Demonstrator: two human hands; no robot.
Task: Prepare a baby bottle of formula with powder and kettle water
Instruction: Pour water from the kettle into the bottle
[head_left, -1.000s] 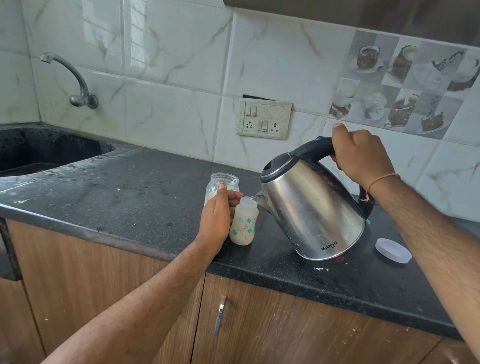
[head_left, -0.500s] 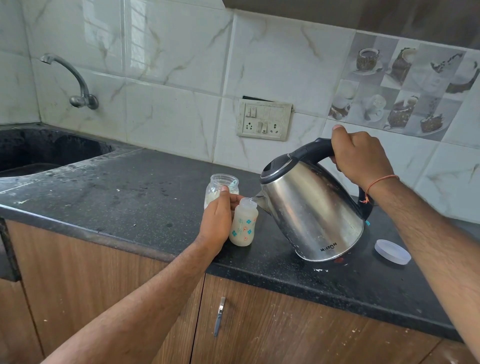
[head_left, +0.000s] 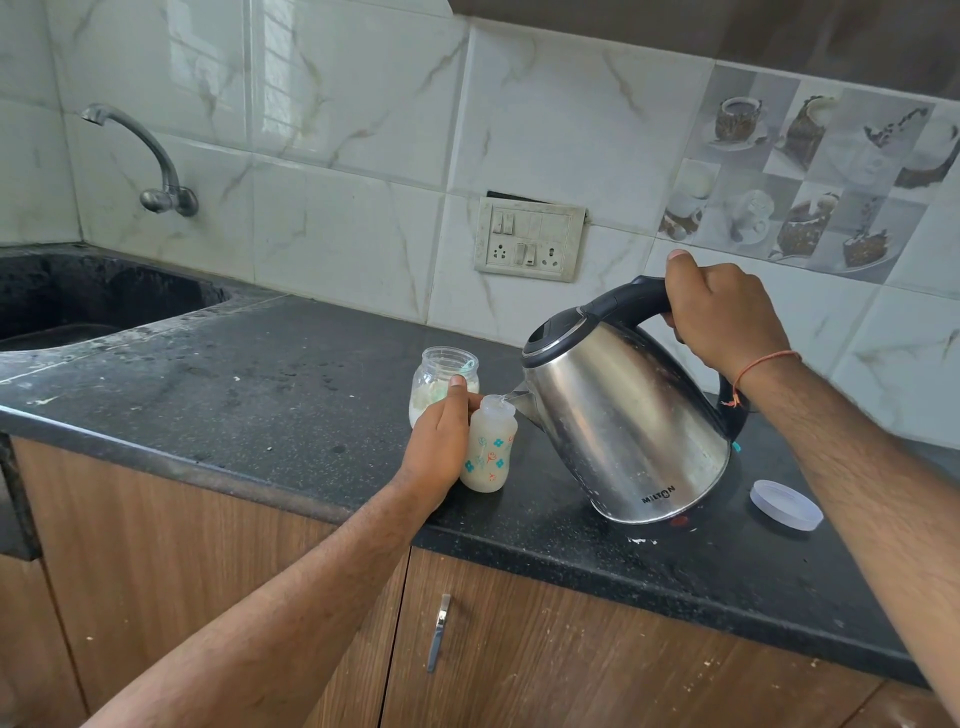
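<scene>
Counter (head_left: 234, 395) lies open left of the jar (head_left: 444, 382); kettle (head_left: 623, 415) and lid (head_left: 785, 505) crowd the right.

I see a small translucent baby bottle (head_left: 489, 451) with milky cream contents and teal and orange flower prints. The tilted steel kettle (head_left: 626, 422) is mirror silver with a black lid and handle and dark lettering. A clear glass jar (head_left: 444, 378) holds white powder and, I think, something pale green. The round plastic lid (head_left: 786, 505) is pale lilac-white. The stone countertop (head_left: 249, 384) is speckled black; the wall tiles (head_left: 343, 130) are white with beige veins, over brown wood-grain cabinet doors (head_left: 597, 660).
</scene>
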